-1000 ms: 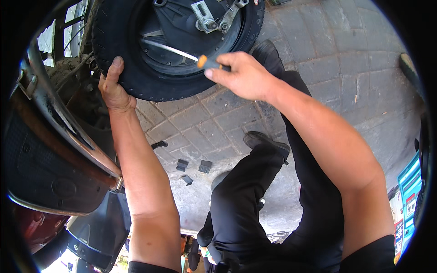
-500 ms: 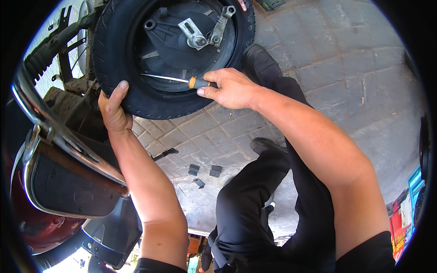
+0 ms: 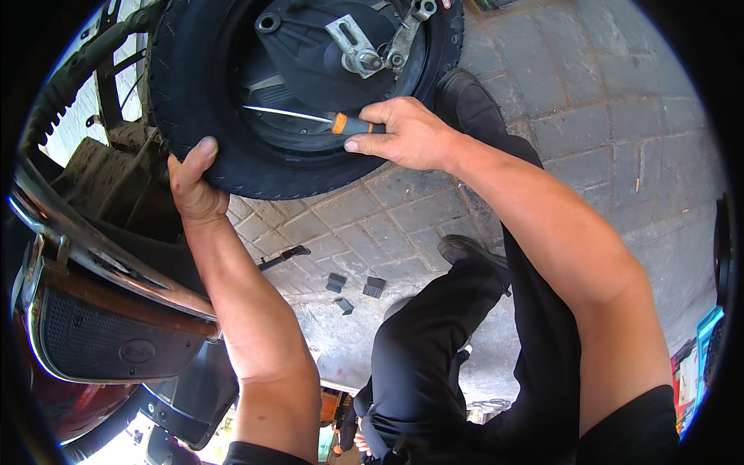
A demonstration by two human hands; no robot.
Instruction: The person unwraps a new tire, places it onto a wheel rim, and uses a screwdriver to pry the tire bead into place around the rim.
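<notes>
Grey brick paving (image 3: pixel 589 77) spreads under everything, running widest to the right of the wheel and the right arm; on the left, a dark red vehicle body (image 3: pixel 89 403) with a bent chrome bar (image 3: pixel 128 263) hems in the left forearm. Two legs in black trousers (image 3: pixel 418 341) bound the near side. One wheel with a thick black rubber tyre (image 3: pixel 190 101) lies ahead, its broad side facing up toward the person, its far edge cut off by the picture's top. A dark grey hub cover (image 3: pixel 318 58) fills its middle. The left hand (image 3: pixel 198 186) is curled round the tyre's near-left edge, thumb on the sidewall. The right hand (image 3: pixel 411 136) is closed round the handle of one orange-and-grey screwdriver with a thin steel shaft (image 3: pixel 341 124). The screwdriver is over the wheel's near part, its long axis nearly crosswise, tip pointing left and slightly away from the person; the tip seems to sit by the tyre's inner edge, though contact is hard to judge. Two silver metal parts, one slotted bracket (image 3: pixel 353 43) and one lever arm (image 3: pixel 407 35), stand out on the hub cover. Three small dark grey ribbed blocks (image 3: pixel 373 287) lie near one another on the ground, left of the nearer knee.
</notes>
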